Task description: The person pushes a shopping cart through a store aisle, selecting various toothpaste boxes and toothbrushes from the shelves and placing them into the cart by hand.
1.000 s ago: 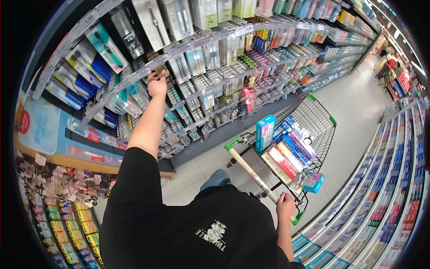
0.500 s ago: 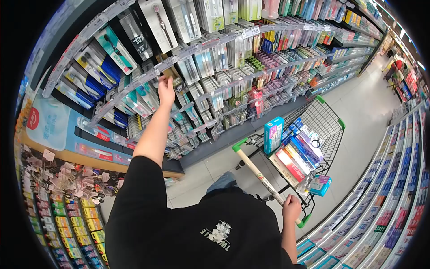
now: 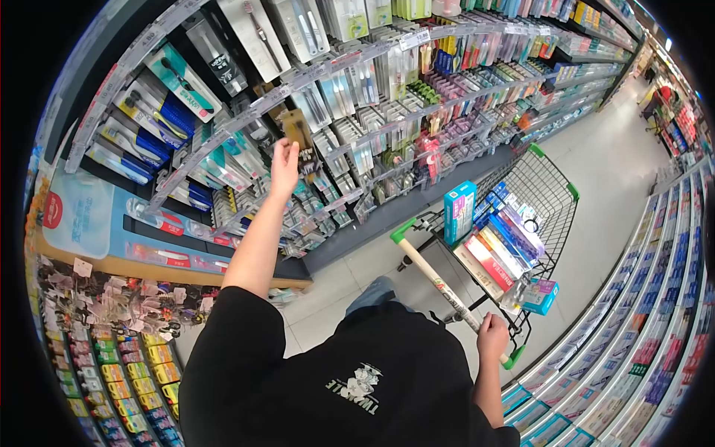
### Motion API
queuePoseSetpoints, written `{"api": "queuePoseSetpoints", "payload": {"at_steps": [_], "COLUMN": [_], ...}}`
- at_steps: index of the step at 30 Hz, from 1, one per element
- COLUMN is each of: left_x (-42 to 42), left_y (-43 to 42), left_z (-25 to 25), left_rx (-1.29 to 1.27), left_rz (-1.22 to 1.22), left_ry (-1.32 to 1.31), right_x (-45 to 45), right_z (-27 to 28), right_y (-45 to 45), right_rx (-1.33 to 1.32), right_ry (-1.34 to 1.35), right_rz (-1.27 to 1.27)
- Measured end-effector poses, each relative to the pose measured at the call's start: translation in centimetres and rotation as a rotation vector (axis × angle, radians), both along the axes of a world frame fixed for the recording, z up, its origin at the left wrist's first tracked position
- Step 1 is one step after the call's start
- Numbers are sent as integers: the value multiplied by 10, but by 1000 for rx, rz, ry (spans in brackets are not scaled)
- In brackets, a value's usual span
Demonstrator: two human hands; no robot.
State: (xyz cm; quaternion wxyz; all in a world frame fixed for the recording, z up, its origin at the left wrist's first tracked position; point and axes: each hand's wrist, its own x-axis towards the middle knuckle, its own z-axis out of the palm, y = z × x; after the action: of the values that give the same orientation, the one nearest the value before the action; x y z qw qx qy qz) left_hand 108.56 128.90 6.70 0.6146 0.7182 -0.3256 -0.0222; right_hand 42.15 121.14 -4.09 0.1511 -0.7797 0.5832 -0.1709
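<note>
My left hand reaches to the toothbrush shelf with its fingers pinched at the edge of a brown-and-gold toothbrush pack. The pack tilts outward just below a price rail, and its lower part shows dark. My right hand is closed around the handle of a shopping cart. Inside the cart's near end lie several boxes, among them a red-and-white box and an upright teal box. A smaller teal-and-purple box sits near my right hand.
Hanging toothbrush packs fill the curved shelves ahead. A light blue display panel stands at the left. Shelves of boxed goods run along the right. A tiled aisle floor extends past the cart, with a person in red far off.
My left hand has moved slightly down and right, and more of the brown pack shows. The view has shifted a little. My right hand stays on the cart handle.
</note>
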Motion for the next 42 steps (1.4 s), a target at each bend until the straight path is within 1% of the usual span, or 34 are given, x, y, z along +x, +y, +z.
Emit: {"api": "queuePoseSetpoints", "payload": {"at_steps": [1, 2, 3, 4, 6, 7, 8, 10, 11, 12, 14, 17, 18, 20, 21, 22, 24, 25, 26, 28, 29, 32, 33, 37, 40, 41, 42], "left_x": [-9, -24, -41, -62, -145, -182, -214, -265, -291, -312, -339, -359, -357, -341, -332, -325, -318, -326, -329, -332, -332, -332, -332, -332, -332, -332, -333], "left_y": [3, 4, 6, 7, 7, 5, 3, -7, -12, -18, -28, -44, -47, -53, -54, -54, -55, -56, -59, -64, -66, -73, -73, -76, -81, -82, -83], "left_z": [-8, -19, -25, -32, 7, 21, 28, 24, 26, 21, 15, 26, 19, -10, -21, -36, -57, -59, -60, -63, -64, -65, -65, -68, -68, -68, -67], "left_rx": [-10, -12, 91, 194, 457, 543, 611, 526, 560, 501, 450, 387, 396, 411, 492, 578, 748, 854, 868, 898, 918, 947, 942, 921, 898, 897, 896], "left_rz": [-89, -109, -127, -163, -385, -557, -727, -1076, -1163, -1249, -1299, -1136, -1045, -857, -873, -952, -1104, -1089, -1100, -1121, -1136, -1162, -1166, -1164, -1160, -1156, -1152], "left_ry": [46, 37, -21, -78, 156, 15, -130, -368, -422, -465, -493, -624, -601, -553, -603, -678, -831, -974, -968, -957, -948, -928, -924, -928, -925, -923, -919], "right_x": [1, 2, -2, 2, 17, 25, 38, 56, 63, 70, 71, 49, 36, 4, -13, -26, -35, -45, -49, -49, -48, -30, -25, -29, -27, -25, -19], "right_z": [4, 7, 5, 19, 56, 80, 101, 134, 146, 152, 137, 126, 121, 104, 82, 64, 66, 51, 34, 17, 7, 1, 3, 10, 13, 14, 27], "right_y": [1, 3, 1, 3, 9, 12, 15, 18, 17, 18, 14, 11, 10, 7, 3, -1, -13, -23, -32, -48, -56, -78, -84, -99, -90, -83, -72], "right_rx": [7, -14, -21, -34, -25, 89, 99, 329, 430, 385, 413, 385, 397, 413, 421, 430, 317, 302, 282, 244, 248, 265, 244, 337, -33, -98, -163], "right_ry": [-4, -144, -199, -260, -421, -455, -529, -614, -649, -692, -621, -596, -685, -858, -940, -1018, -1347, -1239, -1243, -1251, -1257, -1187, -1075, -737, -439, -474, -509], "right_rz": [-5, 2, 27, 46, 65, 88, 136, 245, 317, 377, 465, 294, 181, -43, -245, -450, -578, -636, -667, -727, -701, -752, -785, -771, -691, -640, -587]}}
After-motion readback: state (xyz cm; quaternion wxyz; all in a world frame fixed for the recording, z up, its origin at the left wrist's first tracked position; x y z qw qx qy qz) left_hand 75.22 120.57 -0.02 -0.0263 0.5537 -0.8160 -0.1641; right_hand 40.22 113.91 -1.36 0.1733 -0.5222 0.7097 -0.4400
